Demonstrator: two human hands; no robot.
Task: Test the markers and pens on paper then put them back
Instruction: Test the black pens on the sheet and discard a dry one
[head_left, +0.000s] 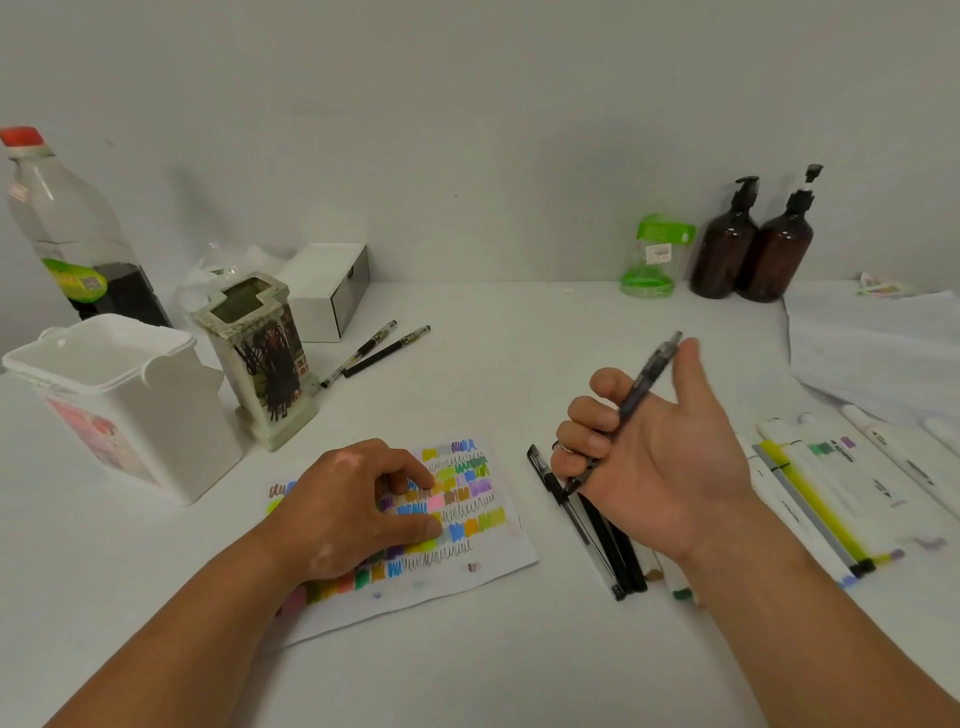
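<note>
A sheet of paper (483, 545) covered with coloured swatches and black squiggles lies on the white table. My left hand (353, 509) rests on it with fingers pressing down. My right hand (644, 447) is raised palm-up to the right of the sheet, fingers curled round a dark translucent pen (647, 376) whose tip points down. Under that hand lie a few black pens (587, 530). Several white markers (852, 483) lie in a row at the right. Two more black pens (376, 351) lie farther back, beside a scribbled-on pen holder (260, 358).
A white plastic bucket (130, 400) stands at the left, with a large bottle (62, 228) behind it. A white box (327, 291) sits at the back. A green-capped container (652, 260) and two brown pump bottles (753, 249) stand against the wall. White cloth (878, 343) lies at the far right.
</note>
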